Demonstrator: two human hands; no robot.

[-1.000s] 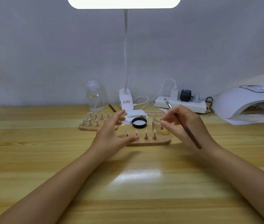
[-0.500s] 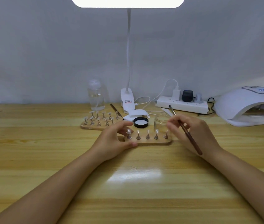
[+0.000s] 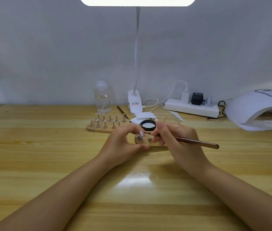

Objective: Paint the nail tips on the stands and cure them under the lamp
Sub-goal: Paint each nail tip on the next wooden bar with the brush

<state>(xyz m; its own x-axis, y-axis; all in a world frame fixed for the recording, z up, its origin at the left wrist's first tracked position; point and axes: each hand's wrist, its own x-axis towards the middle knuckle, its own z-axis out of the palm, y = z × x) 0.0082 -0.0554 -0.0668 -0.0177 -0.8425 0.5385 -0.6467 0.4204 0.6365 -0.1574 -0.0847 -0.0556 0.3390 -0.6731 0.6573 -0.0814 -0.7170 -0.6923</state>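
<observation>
Brush (image 3: 196, 142) gripped in right hand (image 3: 178, 140), left hand (image 3: 123, 144) pinching nail tip (image 3: 141, 134)

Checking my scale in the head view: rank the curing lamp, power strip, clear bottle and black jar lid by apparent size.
1. Curing lamp, though partly cut off at the frame edge
2. Power strip
3. Clear bottle
4. Black jar lid

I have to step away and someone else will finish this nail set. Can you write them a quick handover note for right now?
Left hand: grips the left end of the near wooden stand base, steadying it.
Right hand: holds the brush, bristle end at the leftmost nail tip.
Second base of nail tips sits behind on the left; open black jar just behind the hands; curing lamp far right.
Done: cannot tell which tips are coated.
Left: finish painting, then cure under the lamp.
</observation>
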